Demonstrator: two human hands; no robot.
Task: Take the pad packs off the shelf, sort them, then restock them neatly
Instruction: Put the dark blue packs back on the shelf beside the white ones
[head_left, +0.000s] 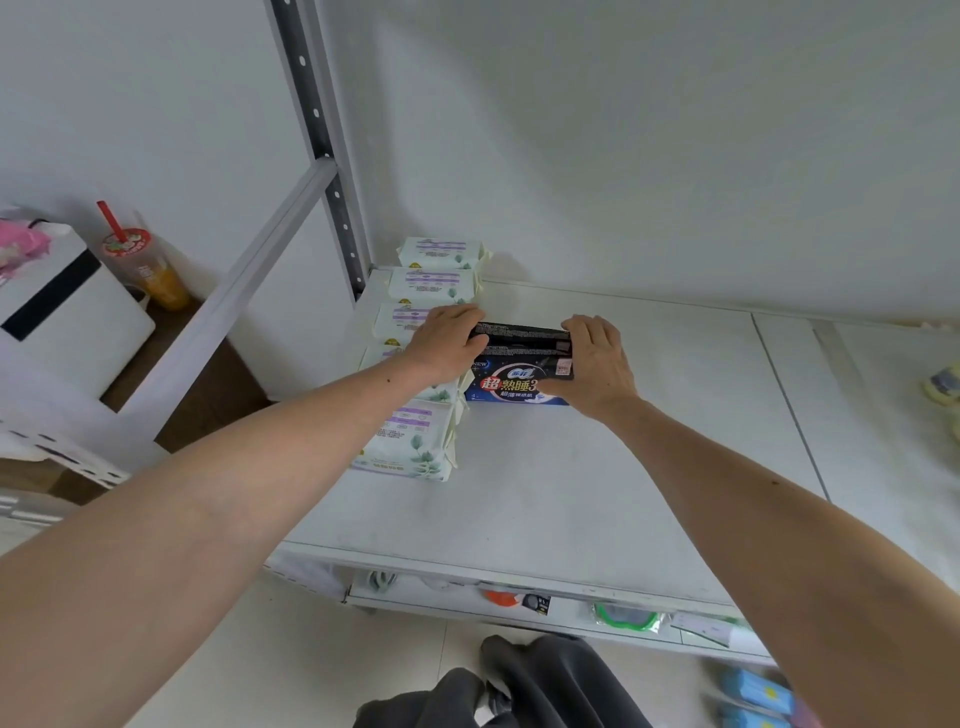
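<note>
Both the left hand (447, 340) and right hand (597, 358) gripped the dark pack (519, 364) on the shelf (571, 493), beside white packs (415, 436).

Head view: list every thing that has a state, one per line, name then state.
dark blue pad pack: standing on the shelf, held at both ends.
white pad packs: lined up in a row along the shelf's left edge.
left hand: grips the dark pack's left end.
right hand: grips its right end.
shelf: mostly bare to the right of the packs.
drink cup: upright, straw in.
</note>
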